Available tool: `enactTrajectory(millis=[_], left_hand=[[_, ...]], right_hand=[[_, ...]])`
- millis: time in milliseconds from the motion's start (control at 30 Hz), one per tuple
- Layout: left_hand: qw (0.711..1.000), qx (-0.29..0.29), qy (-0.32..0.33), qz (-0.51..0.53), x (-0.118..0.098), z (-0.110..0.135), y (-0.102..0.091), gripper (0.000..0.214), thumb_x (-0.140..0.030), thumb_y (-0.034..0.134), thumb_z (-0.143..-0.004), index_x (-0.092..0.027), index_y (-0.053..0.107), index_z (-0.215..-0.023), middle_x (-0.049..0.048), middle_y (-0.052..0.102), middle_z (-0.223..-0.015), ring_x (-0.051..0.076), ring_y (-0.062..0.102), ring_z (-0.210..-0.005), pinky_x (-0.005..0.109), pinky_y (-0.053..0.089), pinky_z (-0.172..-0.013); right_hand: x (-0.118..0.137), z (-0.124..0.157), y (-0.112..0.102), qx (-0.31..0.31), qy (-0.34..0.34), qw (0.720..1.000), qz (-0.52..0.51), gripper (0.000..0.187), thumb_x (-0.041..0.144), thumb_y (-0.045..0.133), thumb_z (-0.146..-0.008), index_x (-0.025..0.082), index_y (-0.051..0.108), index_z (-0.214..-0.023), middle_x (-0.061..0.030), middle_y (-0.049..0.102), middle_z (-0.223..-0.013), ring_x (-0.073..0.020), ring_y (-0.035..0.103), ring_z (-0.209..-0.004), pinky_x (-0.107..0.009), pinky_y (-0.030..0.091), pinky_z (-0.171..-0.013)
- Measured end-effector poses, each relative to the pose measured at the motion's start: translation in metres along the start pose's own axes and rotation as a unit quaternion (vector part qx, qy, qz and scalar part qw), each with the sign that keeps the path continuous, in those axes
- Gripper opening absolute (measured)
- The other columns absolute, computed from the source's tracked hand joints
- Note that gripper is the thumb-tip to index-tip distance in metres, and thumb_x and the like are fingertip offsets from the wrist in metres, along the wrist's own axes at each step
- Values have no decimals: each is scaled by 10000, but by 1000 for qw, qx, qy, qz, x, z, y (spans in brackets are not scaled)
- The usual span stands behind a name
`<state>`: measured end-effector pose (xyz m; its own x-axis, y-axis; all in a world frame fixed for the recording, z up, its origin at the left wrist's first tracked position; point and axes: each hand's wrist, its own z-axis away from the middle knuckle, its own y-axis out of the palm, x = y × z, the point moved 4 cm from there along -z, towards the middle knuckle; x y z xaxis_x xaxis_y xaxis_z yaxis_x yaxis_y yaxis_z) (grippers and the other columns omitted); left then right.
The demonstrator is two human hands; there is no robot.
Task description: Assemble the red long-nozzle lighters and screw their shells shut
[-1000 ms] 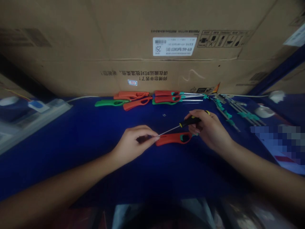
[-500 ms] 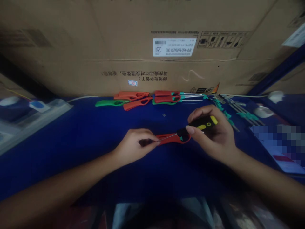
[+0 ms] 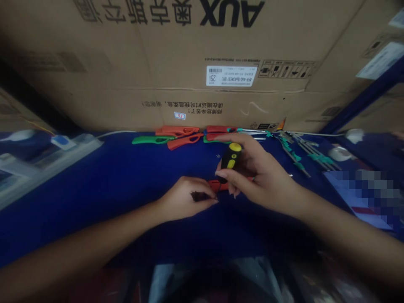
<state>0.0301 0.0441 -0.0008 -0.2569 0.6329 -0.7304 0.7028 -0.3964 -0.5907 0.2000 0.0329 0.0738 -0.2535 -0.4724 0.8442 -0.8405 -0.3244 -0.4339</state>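
My right hand [image 3: 252, 168] grips the black and yellow handle of a screwdriver [image 3: 229, 162], held steeply with its shaft pointing down. Beneath it a red lighter handle [image 3: 214, 184] lies on the blue table, partly covered by both hands. My left hand [image 3: 184, 198] is closed, thumb and forefinger pinched beside the screwdriver's tip and the red handle's near edge. Whatever sits in that pinch is too small to make out. A few tiny screws [image 3: 218, 156] lie just beyond the hands.
Along the back lie orange lighter handles [image 3: 178, 131], a green one [image 3: 150, 140] and red ones [image 3: 217, 128] with metal tubes. Several metal rods with teal parts [image 3: 311, 149] are heaped at right. A large cardboard box [image 3: 151, 71] stands behind. A clear plastic tray [image 3: 63, 155] is at left.
My right hand has moved left with the screwdriver and tilted it from nearly flat to steep. My left hand stays pinched near the same spot. The view has tipped slightly upward.
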Motion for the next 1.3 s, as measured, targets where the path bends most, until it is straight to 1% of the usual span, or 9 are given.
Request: enactTrajectory(millis=[67, 233, 433, 600, 700, 900, 1100, 1167, 1300], left_hand=[[1000, -11, -6, 18, 0, 0, 0, 49, -211, 728, -854, -176, 761, -863, 40, 761, -841, 146, 702, -740, 250, 545, -692], [999, -15, -25, 27, 0, 1, 5, 72, -227, 729, -851, -160, 754, -838, 48, 748, -825, 141, 673, -689, 247, 524, -650], [999, 5, -30, 21, 1, 4, 7, 84, -234, 727, -854, -158, 749, -824, 34, 728, -797, 112, 620, -621, 220, 473, -577], [999, 20, -17, 21, 5, 4, 8, 85, -243, 722, -868, -166, 746, -839, 26, 730, -806, 121, 657, -679, 219, 506, -639], [1000, 17, 2, 22, 4, 3, 7, 61, -228, 731, -861, -170, 743, -845, 16, 735, -792, 113, 651, -662, 205, 500, -620], [1000, -4, 6, 25, 2, 2, 6, 31, -206, 738, -853, -177, 737, -842, 6, 732, -799, 94, 633, -646, 189, 489, -604], [999, -11, -27, 35, 5, 4, 5, 161, -242, 781, -816, -168, 727, -947, 23, 724, -910, 74, 583, -614, 190, 494, -585], [999, -15, -37, 36, 6, 4, 5, 190, -254, 795, -802, -163, 726, -954, 21, 713, -902, 65, 557, -586, 188, 485, -566], [998, -10, -42, 35, 6, 3, 5, 144, -252, 786, -809, -157, 734, -905, 18, 697, -864, 63, 555, -582, 188, 477, -565]], right_hand=[[3, -1, 3, -17, -36, 999, 6, 542, 285, 638, -939, 326, 376, -1412, 23, 614, -832, -121, 595, -556, -254, 507, -505], [-8, 5, 7, -90, -114, 989, 22, 469, 205, 642, -925, 310, 415, -1322, -17, 607, -927, -181, 658, -784, -333, 558, -684], [-26, 9, 10, -61, -150, 987, -4, 584, 154, 590, -927, 296, 306, -1416, -24, 606, -941, -177, 651, -796, -327, 569, -647], [-31, 9, 12, -63, -170, 983, 5, 636, 171, 591, -929, 263, 273, -1472, -35, 598, -927, -176, 647, -765, -291, 549, -536], [-29, 10, 14, -67, -184, 981, 17, 679, 184, 600, -932, 279, 245, -1503, -40, 606, -949, -173, 645, -733, -315, 578, -548], [-24, 11, 14, -96, -216, 971, 26, 663, 169, 607, -927, 294, 278, -1489, -77, 616, -1116, -175, 665, -785, -322, 617, -581], [-27, 10, 12, -124, -210, 970, 5, 627, 152, 620, -918, 288, 324, -1454, -128, 466, -1447, -111, 638, -750, -255, 596, -545], [-28, 10, 11, -131, -210, 969, 2, 626, 145, 630, -912, 289, 337, -1447, -124, 494, -1409, -99, 627, -707, -245, 585, -517], [-27, 11, 10, -141, -194, 971, -6, 614, 171, 624, -930, 285, 326, -1454, -52, 642, -1027, -82, 557, -539, -216, 526, -418]])
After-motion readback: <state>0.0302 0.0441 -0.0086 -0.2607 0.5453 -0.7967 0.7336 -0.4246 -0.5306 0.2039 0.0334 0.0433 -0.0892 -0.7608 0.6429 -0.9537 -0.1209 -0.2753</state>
